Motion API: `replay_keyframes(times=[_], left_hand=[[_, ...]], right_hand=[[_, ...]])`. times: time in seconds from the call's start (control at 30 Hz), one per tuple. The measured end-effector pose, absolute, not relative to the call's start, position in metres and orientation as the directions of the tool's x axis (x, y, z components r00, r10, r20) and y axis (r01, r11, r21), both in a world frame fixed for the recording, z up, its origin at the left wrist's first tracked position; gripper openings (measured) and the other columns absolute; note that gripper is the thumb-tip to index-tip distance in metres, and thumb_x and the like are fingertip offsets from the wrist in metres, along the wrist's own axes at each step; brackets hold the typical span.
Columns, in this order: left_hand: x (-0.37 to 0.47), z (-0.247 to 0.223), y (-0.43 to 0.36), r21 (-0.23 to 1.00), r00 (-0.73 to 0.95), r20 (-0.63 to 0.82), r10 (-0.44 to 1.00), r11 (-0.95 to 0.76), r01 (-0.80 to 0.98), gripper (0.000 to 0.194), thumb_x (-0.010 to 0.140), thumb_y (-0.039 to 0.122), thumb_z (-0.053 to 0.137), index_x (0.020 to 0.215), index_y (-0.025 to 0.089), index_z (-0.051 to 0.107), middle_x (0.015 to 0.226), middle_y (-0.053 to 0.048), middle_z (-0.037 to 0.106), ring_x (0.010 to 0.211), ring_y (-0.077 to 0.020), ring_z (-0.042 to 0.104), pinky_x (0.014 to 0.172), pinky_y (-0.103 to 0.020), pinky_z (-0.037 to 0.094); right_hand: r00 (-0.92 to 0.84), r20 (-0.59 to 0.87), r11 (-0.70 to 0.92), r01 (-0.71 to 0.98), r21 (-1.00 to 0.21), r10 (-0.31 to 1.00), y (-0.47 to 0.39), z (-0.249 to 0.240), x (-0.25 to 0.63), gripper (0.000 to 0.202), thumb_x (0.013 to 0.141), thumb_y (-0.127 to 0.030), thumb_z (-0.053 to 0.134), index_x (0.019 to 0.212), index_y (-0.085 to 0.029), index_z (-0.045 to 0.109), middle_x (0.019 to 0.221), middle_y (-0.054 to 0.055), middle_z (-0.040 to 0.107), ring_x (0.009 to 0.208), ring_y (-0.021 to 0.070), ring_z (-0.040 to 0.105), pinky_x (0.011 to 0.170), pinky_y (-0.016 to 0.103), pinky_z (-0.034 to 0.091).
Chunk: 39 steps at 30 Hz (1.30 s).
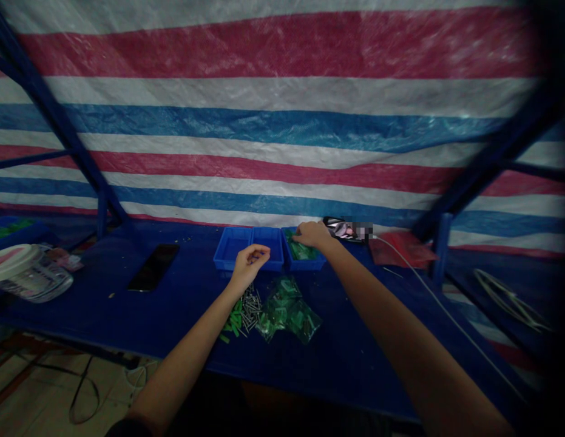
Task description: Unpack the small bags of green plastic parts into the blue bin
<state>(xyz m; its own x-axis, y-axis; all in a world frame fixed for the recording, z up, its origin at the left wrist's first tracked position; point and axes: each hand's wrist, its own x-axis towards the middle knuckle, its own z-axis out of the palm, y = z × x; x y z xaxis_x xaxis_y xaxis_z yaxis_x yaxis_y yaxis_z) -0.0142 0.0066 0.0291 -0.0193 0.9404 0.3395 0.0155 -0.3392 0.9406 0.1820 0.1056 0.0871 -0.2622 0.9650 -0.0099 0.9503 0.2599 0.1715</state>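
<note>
Over the front of a two-part blue tray (235, 245), my left hand (251, 262) has its fingers curled together; whether anything small is between them cannot be made out. My right hand (311, 234) reaches into a blue bin (306, 264) of green packets (301, 250), its fingertips closed at the packets. What they grip is hidden. Below my left hand lie a pile of metal screws (251, 311) and bright green plastic pieces (235, 319). Beside them, clear bags with green contents (289, 311) rest on the blue table (182, 328).
A black phone (153, 267) and a white lidded tub (31, 276) are at the left. Behind my right hand is a dark patterned pouch (343, 229). A red bag (403, 249) and a white cable (441, 303) lie at the right. Striped sheeting (273, 139) hangs behind.
</note>
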Motion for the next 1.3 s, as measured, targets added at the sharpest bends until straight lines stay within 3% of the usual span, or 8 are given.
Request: replay_keyframes(times=[0.17, 0.37, 0.53, 0.7, 0.97, 1.17, 1.3], left_hand=[[-0.014, 0.028, 0.007, 0.943, -0.017, 0.332, 0.943, -0.332, 0.011, 0.015, 0.07, 0.026, 0.066, 0.081, 0.016, 0.068, 0.077, -0.004, 0.066, 0.067, -0.0128, 0.055, 0.06, -0.023, 0.041], [-0.013, 0.028, 0.007, 0.945, -0.015, 0.327, 0.945, -0.327, 0.001, 0.015, 0.07, 0.025, 0.067, 0.08, 0.015, 0.068, 0.073, -0.003, 0.065, 0.065, -0.0124, 0.055, 0.059, -0.023, 0.04], [-0.014, 0.025, 0.008, 0.945, 0.002, 0.327, 0.945, -0.327, 0.003, 0.015, 0.071, 0.026, 0.066, 0.082, 0.015, 0.068, 0.073, -0.003, 0.065, 0.067, -0.0129, 0.056, 0.06, -0.023, 0.041], [-0.014, 0.025, 0.008, 0.947, 0.012, 0.32, 0.947, -0.32, -0.021, 0.016, 0.071, 0.026, 0.066, 0.082, 0.015, 0.068, 0.075, -0.003, 0.066, 0.069, -0.0133, 0.058, 0.062, -0.023, 0.042], [-0.014, 0.029, 0.006, 0.957, 0.001, 0.284, 0.959, -0.283, -0.064, 0.015, 0.069, 0.024, 0.067, 0.081, 0.015, 0.068, 0.071, -0.002, 0.065, 0.063, -0.0119, 0.056, 0.058, -0.022, 0.041], [-0.014, 0.029, 0.006, 0.957, 0.01, 0.276, 0.961, -0.274, -0.093, 0.016, 0.068, 0.025, 0.067, 0.081, 0.015, 0.068, 0.073, -0.003, 0.066, 0.064, -0.0119, 0.056, 0.06, -0.023, 0.041], [-0.015, 0.03, 0.006, 0.958, -0.002, 0.268, 0.964, -0.266, -0.111, 0.016, 0.068, 0.024, 0.067, 0.081, 0.015, 0.068, 0.071, -0.002, 0.065, 0.062, -0.0113, 0.055, 0.061, -0.023, 0.041]], right_hand=[[-0.285, -0.035, 0.285, 0.925, 0.251, 0.958, 0.106, 0.086, 0.173, 0.034, 0.078, -0.034, 0.054, 0.103, -0.013, 0.066, 0.103, 0.017, 0.066, 0.101, 0.0275, 0.06, 0.088, 0.039, 0.038], [-0.303, 0.044, 0.28, 0.921, 0.27, 0.952, 0.107, 0.084, 0.175, 0.036, 0.086, -0.031, 0.043, 0.104, -0.009, 0.064, 0.104, 0.02, 0.066, 0.103, 0.0277, 0.059, 0.091, 0.04, 0.034], [-0.236, 0.129, 0.205, 0.955, 0.216, 0.963, 0.109, 0.095, 0.18, 0.042, 0.087, -0.038, 0.038, 0.102, -0.009, 0.065, 0.1, 0.018, 0.067, 0.098, 0.0279, 0.061, 0.086, 0.039, 0.037], [-0.143, 0.121, 0.126, 0.982, 0.138, 0.982, 0.109, 0.094, 0.176, 0.043, 0.086, -0.039, 0.039, 0.104, -0.01, 0.065, 0.102, 0.019, 0.067, 0.101, 0.0278, 0.059, 0.085, 0.038, 0.037], [-0.136, 0.105, 0.125, 0.986, 0.112, 0.985, 0.112, 0.073, 0.16, 0.044, 0.087, -0.039, 0.041, 0.105, -0.007, 0.064, 0.105, 0.021, 0.065, 0.106, 0.03, 0.056, 0.088, 0.039, 0.036], [-0.147, -0.016, 0.148, 0.987, 0.06, 0.989, 0.111, 0.072, 0.159, 0.065, 0.09, -0.056, 0.022, 0.106, -0.009, 0.064, 0.108, 0.022, 0.063, 0.111, 0.0307, 0.052, 0.094, 0.044, 0.03], [-0.229, 0.021, 0.225, 0.967, 0.12, 0.973, 0.102, 0.075, 0.163, 0.074, 0.085, -0.066, 0.02, 0.097, -0.01, 0.068, 0.105, 0.02, 0.064, 0.111, 0.0337, 0.05, 0.094, 0.048, 0.027]])
